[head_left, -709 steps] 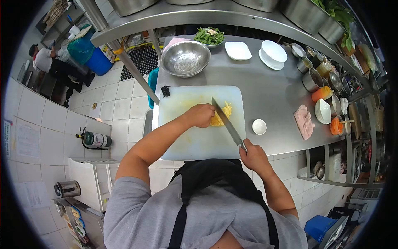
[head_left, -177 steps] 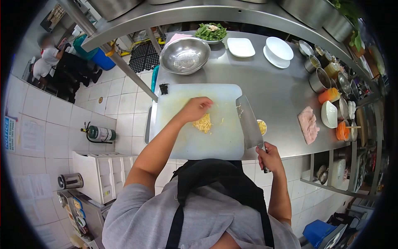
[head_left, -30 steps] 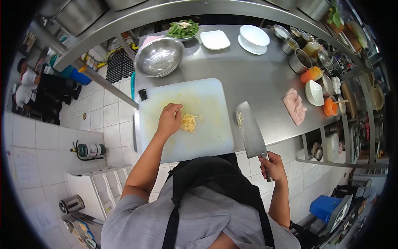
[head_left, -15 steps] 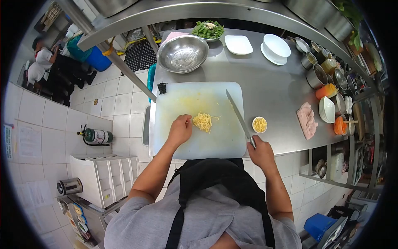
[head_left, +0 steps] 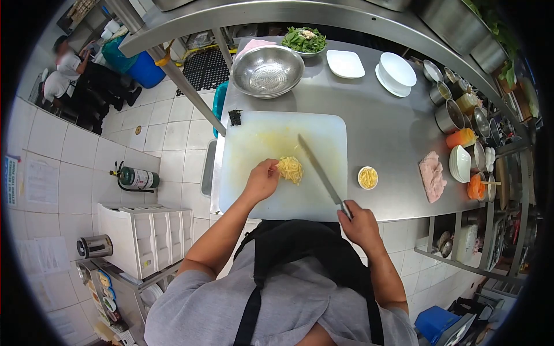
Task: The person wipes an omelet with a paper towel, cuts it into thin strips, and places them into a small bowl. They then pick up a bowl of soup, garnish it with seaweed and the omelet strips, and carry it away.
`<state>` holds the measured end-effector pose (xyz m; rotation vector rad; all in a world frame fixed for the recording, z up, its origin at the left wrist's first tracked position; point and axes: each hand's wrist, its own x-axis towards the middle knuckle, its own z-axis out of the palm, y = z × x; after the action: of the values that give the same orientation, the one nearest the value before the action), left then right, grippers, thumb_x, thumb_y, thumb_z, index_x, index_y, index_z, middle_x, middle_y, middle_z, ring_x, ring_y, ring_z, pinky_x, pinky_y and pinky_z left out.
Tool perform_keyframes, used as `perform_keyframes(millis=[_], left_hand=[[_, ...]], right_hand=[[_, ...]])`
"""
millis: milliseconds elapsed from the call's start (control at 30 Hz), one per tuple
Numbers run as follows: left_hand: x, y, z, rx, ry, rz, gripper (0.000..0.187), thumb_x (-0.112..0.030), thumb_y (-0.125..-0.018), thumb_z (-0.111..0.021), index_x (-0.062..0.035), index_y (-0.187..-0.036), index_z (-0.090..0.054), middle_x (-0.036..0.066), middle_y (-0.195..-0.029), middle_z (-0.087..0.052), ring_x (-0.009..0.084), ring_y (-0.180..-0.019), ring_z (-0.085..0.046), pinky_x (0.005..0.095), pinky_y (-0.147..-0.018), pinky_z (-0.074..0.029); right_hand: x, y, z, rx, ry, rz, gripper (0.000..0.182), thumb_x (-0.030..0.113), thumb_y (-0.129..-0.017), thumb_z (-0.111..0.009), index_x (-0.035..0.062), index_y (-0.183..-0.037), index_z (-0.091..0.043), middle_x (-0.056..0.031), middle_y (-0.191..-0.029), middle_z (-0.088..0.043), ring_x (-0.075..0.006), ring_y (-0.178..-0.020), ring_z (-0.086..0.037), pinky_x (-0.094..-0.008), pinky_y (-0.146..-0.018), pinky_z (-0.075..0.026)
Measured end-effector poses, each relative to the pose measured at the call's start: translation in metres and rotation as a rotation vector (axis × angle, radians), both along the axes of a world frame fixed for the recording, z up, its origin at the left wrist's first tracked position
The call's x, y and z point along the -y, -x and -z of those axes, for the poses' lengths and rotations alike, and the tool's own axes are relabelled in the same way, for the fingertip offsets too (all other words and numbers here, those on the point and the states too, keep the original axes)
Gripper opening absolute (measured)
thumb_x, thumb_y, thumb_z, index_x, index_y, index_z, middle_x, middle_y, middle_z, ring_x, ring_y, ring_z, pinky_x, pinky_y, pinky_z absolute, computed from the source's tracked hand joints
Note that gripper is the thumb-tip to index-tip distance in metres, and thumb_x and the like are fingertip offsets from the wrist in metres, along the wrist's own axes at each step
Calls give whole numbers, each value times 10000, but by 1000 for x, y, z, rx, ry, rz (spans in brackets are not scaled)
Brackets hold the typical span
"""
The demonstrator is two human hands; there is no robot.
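Observation:
My right hand (head_left: 360,222) grips the dark handle of a long kitchen knife (head_left: 321,171). The blade slants up and left over the white cutting board (head_left: 248,202), its tip just above a heap of pale yellow shredded strips (head_left: 290,170). At the heap's left edge is my left hand (head_left: 263,181), fingers curled together and touching the strips; whether any are pinched between them is hidden. A small white cup (head_left: 367,177) of similar yellow strips stands right of the board. A piece of dark seaweed-like sheet (head_left: 235,117) lies at the board's upper left corner.
Behind the board are a perforated steel bowl (head_left: 267,72), a bowl of green leaves (head_left: 304,42), a white dish (head_left: 345,64) and a white bowl (head_left: 397,70). A pink cloth (head_left: 432,176) and sauce containers line the right. A steel shelf (head_left: 277,26) spans overhead. Two people are far left.
The knife and my right hand have shifted left, bringing the blade nearer the heap. The yellow strips look more tightly gathered. The whole view has shifted slightly.

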<state>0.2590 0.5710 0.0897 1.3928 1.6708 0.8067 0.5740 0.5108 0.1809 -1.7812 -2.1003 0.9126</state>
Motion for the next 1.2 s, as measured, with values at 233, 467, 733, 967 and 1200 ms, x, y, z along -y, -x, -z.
perform_keyframes(millis=[233,467,733,967,1200], left_hand=[[-3,11,8,-48,-35,17,323,-113,-971,-621,24,-1260,-659,112,-980,-718,181,-877,-671,321,-837,-543],[-6,5,10,-3,17,54,339,-105,-969,-613,43,-1273,-637,110,-975,-712,184,-882,-679,324,-827,-545],[-7,27,18,81,51,19,320,-108,-958,-625,13,-1252,-664,165,-1017,-719,253,-929,-702,354,-881,-552],[-9,36,16,18,-22,-14,302,-117,-963,-635,14,-1232,-679,144,-1006,-715,227,-905,-691,340,-848,-551],[-18,45,24,51,-69,-54,253,-100,-969,-657,-39,-1211,-697,98,-996,-727,181,-877,-677,322,-825,-550]], right_hand=[[-17,-2,11,109,-114,49,211,234,-939,-672,50,-1032,-628,-215,-737,-701,-456,-707,-694,-551,-655,-555],[-4,21,6,215,-133,-178,209,258,-950,-657,70,-1023,-604,-184,-721,-697,-420,-669,-699,-543,-648,-565],[-19,7,-1,45,-49,11,291,263,-932,-712,45,-1122,-677,-222,-753,-697,-440,-736,-704,-503,-655,-549],[-18,-5,12,104,-89,53,253,245,-939,-673,45,-1094,-659,-238,-747,-698,-458,-723,-697,-557,-674,-558],[-10,4,9,57,-29,-69,269,276,-958,-651,77,-1139,-647,-218,-774,-709,-451,-737,-694,-545,-662,-551]])
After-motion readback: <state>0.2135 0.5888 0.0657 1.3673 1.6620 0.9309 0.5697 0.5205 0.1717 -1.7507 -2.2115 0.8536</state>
